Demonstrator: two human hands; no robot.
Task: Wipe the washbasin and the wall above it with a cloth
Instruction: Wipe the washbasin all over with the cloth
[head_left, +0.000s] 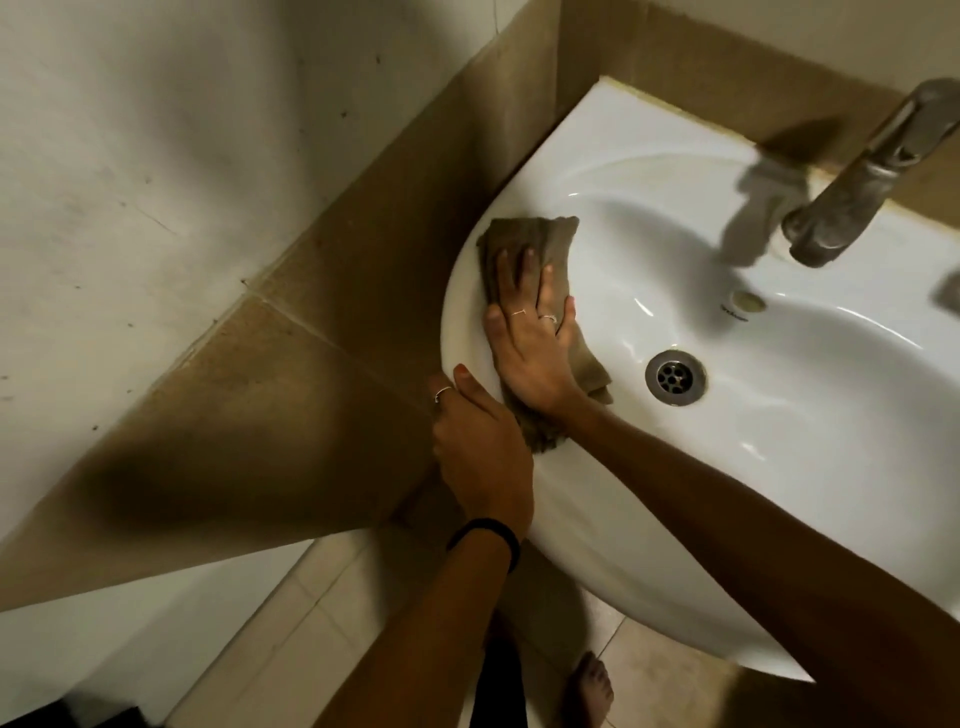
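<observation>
Wiping the washbasin rim, left side; wall not yet in hand.

Right hand (530, 332) lies flat, fingers straight, pressing the brown cloth (524, 244) onto the washbasin (779, 415) rim and inner slope at its left edge. Left hand (478, 441) grips the basin's outer edge, thumb on top of the rim, fingers wrapped under it, likely for bracing. Cloth lies well apart from the drain (674, 376) and tap (857, 176). Judgement: basin step is mid-way; next move calls for sweeping the cloth round the bowl toward the drain and tap base, then up to the tiled wall (675, 57) above.
</observation>
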